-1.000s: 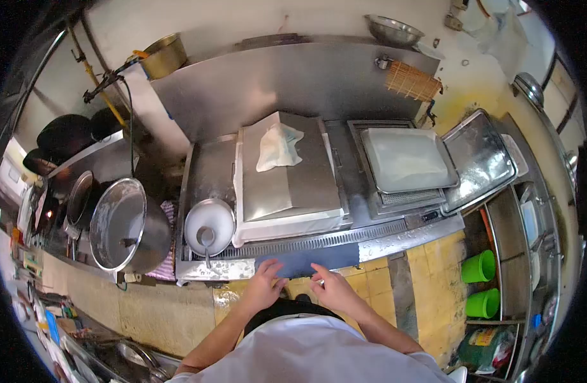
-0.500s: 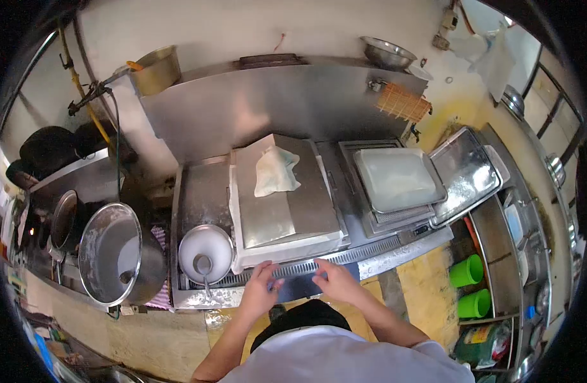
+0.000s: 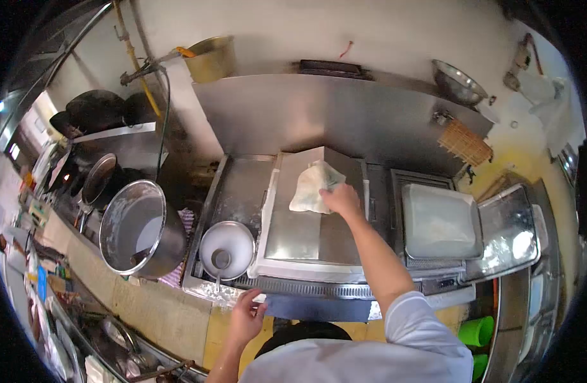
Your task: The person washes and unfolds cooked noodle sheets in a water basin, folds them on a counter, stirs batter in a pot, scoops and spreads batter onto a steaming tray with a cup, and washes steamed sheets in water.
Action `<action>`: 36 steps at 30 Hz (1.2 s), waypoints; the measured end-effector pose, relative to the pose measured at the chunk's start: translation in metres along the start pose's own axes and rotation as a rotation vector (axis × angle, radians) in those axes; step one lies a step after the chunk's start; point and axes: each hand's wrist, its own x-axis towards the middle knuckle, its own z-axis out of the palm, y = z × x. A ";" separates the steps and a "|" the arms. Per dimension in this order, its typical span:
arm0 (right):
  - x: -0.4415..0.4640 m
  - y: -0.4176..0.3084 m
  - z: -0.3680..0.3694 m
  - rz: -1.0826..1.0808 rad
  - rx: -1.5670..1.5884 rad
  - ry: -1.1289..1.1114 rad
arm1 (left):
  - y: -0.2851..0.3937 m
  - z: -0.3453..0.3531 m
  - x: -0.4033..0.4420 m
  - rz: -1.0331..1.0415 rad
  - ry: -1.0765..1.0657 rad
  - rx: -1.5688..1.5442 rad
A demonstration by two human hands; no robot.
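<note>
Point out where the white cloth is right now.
In the head view, the white cloth is near the centre, over the peaked metal cover, with the right hand at its right edge and the rectangular tray farther right.

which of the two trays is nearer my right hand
The pale, cloudy-looking tray, on the left of the pair, is nearer your right hand; the shinier tray, with bright glare, lies farther right.
</note>
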 end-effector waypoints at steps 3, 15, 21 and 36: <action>0.033 -0.008 0.016 -0.018 -0.005 -0.084 | -0.003 0.020 -0.015 -0.042 0.059 0.053; 0.050 0.001 0.065 -0.037 0.163 0.136 | 0.004 0.047 -0.062 -0.169 0.275 0.040; 0.018 -0.007 0.052 -0.128 0.223 0.275 | 0.001 0.039 -0.084 -0.187 0.328 0.051; -0.238 -0.101 0.009 -1.043 0.669 0.355 | 0.070 -0.023 -0.164 -0.004 0.531 -0.071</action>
